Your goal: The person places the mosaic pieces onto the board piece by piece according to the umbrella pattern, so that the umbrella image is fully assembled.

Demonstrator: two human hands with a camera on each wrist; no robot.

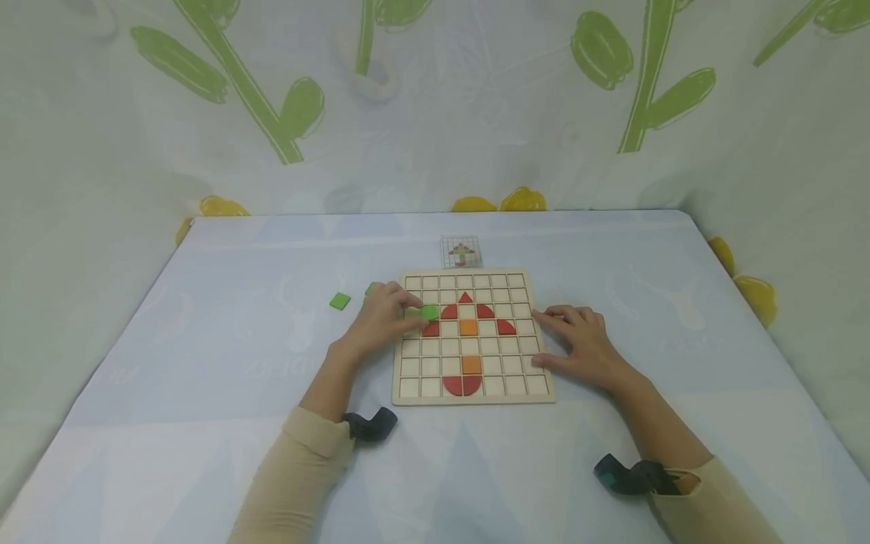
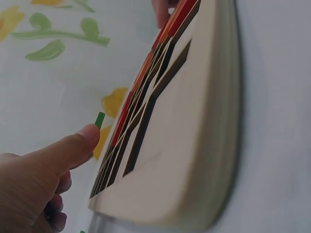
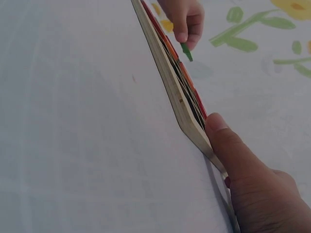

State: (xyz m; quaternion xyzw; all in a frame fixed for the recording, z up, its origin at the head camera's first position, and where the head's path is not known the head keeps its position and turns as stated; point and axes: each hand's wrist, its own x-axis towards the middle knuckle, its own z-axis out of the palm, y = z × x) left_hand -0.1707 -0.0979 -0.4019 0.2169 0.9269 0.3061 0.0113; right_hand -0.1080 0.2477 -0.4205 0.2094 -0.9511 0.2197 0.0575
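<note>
Between thumb and fingers, my left hand (image 1: pixel 382 317) pinches a green square tile (image 1: pixel 430 311). It is held above the left part of a wooden grid board (image 1: pixel 476 400); in the left wrist view the tile (image 2: pixel 99 120) stands clear of the grid. Set in the board are a red triangle (image 1: pixel 465 298), orange squares (image 1: pixel 469 327) and several red quarter-round pieces (image 1: pixel 506 327). At the board's right edge rests my right hand (image 1: pixel 586 346), fingers extended and thumb apart, touching the rim; its thumb (image 3: pixel 224 141) lies on the edge in the right wrist view.
Left of the board lies a loose green tile (image 1: pixel 340 301); another green tile (image 1: pixel 370 289) is partly hidden behind my left hand. A small pattern card (image 1: pixel 461 251) with a grid and coloured figure lies beyond the board. The pale tablecloth (image 1: pixel 224 317) reaches a patterned curtain behind.
</note>
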